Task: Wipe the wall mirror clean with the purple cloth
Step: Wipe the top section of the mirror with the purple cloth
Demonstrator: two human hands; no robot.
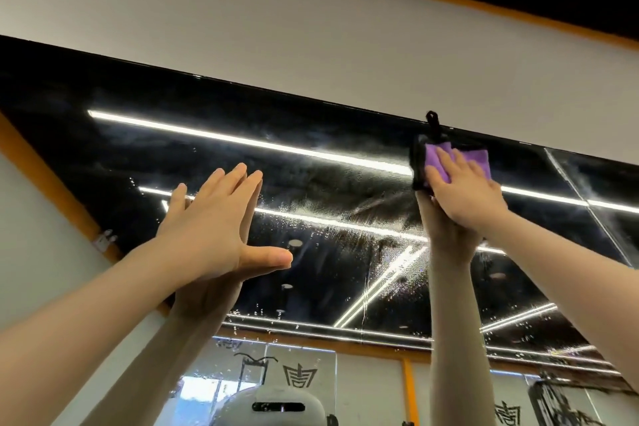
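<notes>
The wall mirror (311,156) fills the middle of the view, seen from below, with water droplets and smears across its glass. High on the right, just under the mirror's top edge, my right hand (463,190) presses the purple cloth (473,161) flat against the glass with straight fingers. The cloth has a black border and a black hanging loop that sticks up over the top edge. My left hand (214,228) lies flat on the glass at the left, fingers straight and thumb spread, holding nothing. Both hands meet their reflections in the mirror.
A white wall (311,28) with an orange strip (449,0) runs above the mirror, under a black ceiling. A vertical seam (584,204) between mirror panels sits right of the cloth. The glass reflects ceiling light strips, an orange-trimmed wall and a white head-worn device at the bottom.
</notes>
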